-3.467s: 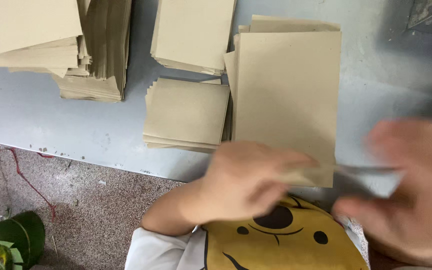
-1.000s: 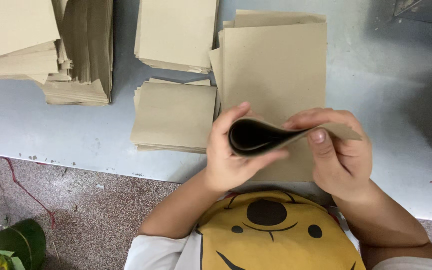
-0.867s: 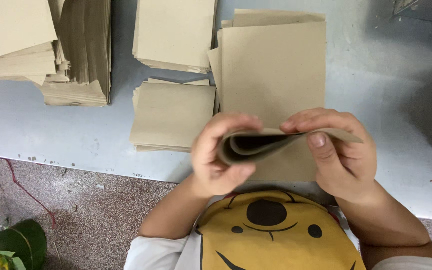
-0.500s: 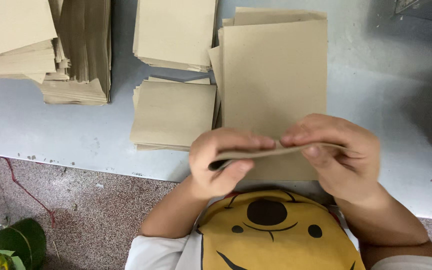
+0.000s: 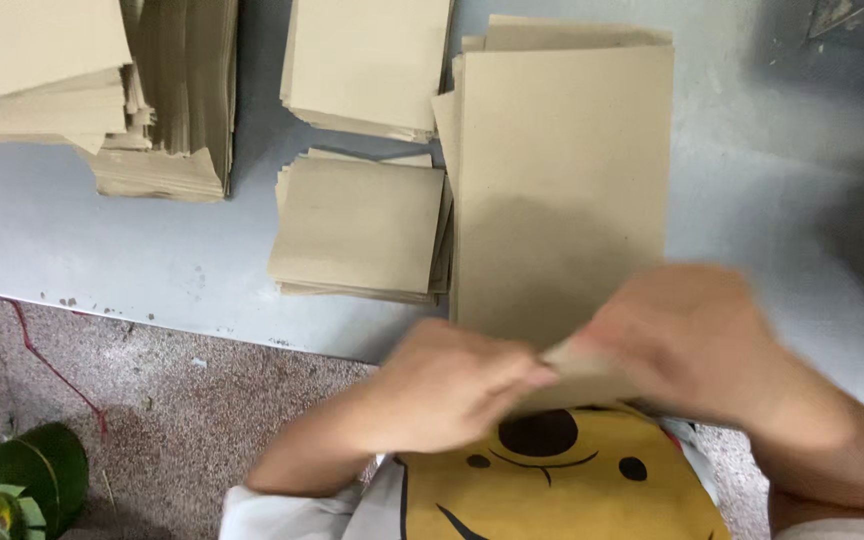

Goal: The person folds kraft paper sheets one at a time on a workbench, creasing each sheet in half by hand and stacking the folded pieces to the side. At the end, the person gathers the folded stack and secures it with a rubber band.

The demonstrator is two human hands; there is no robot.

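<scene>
Both of my hands hold one folded brown paper sheet (image 5: 580,372) low in front of my chest, at the table's near edge. My left hand (image 5: 452,385) pinches its left end with fingers closed. My right hand (image 5: 687,345) is blurred by motion and covers the sheet's right part. Just beyond my hands lies a tall stack of unfolded brown sheets (image 5: 562,170). Left of it sits a lower stack of folded brown pieces (image 5: 357,225).
The grey table (image 5: 772,170) carries more brown paper stacks at the back (image 5: 367,60) and back left (image 5: 82,90). A speckled floor (image 5: 152,400) lies below the table edge, with a green object (image 5: 12,480) at the lower left. My shirt shows a yellow cartoon print (image 5: 552,490).
The curled sheet has been pressed flat between my hands. Both hands have dropped lower toward my chest, and the right one is now moving fast.
</scene>
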